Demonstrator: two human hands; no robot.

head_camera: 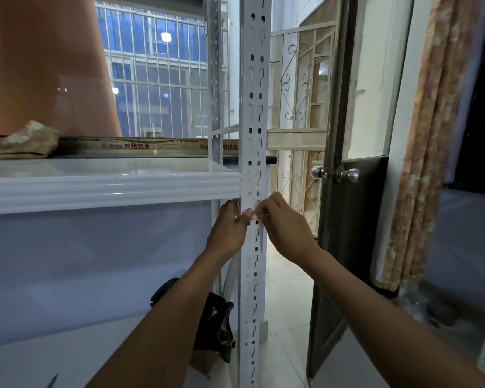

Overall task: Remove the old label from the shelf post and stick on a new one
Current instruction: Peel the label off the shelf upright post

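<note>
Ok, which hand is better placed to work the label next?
Likely right. The right hand pinches the pink label on the front of the shelf post. The left hand sits at the post's left edge, thumb on the label's end, so it is better for steadying.

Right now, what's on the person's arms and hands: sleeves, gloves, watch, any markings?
Nothing worn that shows. The left forearm and right forearm are bare to the frame's edge, with no sleeve in view. The left hand and right hand have no gloves. No watch, band, ring, tape or marking shows on the sides facing the camera.
</note>
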